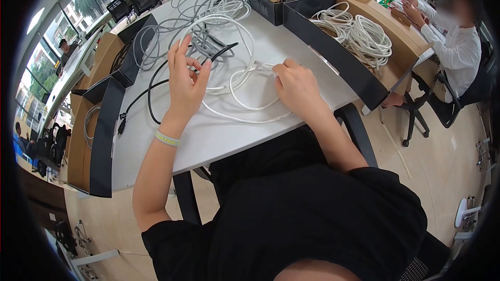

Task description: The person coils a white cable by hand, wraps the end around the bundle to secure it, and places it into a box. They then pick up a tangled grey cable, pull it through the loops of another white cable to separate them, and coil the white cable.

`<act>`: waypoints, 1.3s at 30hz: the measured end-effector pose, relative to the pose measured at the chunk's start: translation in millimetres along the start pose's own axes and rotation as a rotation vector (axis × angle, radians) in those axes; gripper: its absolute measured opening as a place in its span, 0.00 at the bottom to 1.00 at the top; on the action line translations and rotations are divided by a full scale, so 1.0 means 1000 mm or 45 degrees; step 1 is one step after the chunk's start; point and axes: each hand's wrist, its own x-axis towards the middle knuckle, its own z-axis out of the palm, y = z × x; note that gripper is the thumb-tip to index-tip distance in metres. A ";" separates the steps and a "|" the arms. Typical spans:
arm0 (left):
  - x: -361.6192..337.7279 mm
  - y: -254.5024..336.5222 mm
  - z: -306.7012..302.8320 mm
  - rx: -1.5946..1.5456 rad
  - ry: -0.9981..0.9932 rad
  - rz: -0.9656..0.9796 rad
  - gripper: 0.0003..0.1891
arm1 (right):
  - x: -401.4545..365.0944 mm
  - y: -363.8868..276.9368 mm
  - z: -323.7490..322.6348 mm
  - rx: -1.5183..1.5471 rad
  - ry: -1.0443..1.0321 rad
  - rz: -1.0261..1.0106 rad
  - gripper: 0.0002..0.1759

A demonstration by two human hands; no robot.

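My right hand (298, 86) has its fingers closed on a white network cable (260, 122), near a small clear plug end. Loops of this cable lie on the white table between my hands and run up behind my left hand. My left hand (186, 79) is raised over the table, its fingers spread and partly curled, with a band on the wrist. Behind it lie a black cable (149, 96) with a black plug (122, 125) and a large tangle of grey cables (224, 1).
A black box (333, 60) at the right holds coiled white cables (372, 39). Another open box (263, 6) stands behind it with dark cables. More open boxes (101, 143) line the table's left side. A person in a white shirt (458, 52) sits at the right.
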 end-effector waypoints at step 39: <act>-0.009 0.015 0.005 -0.032 -0.170 0.568 0.27 | 0.009 -0.004 -0.007 0.788 0.599 0.146 0.10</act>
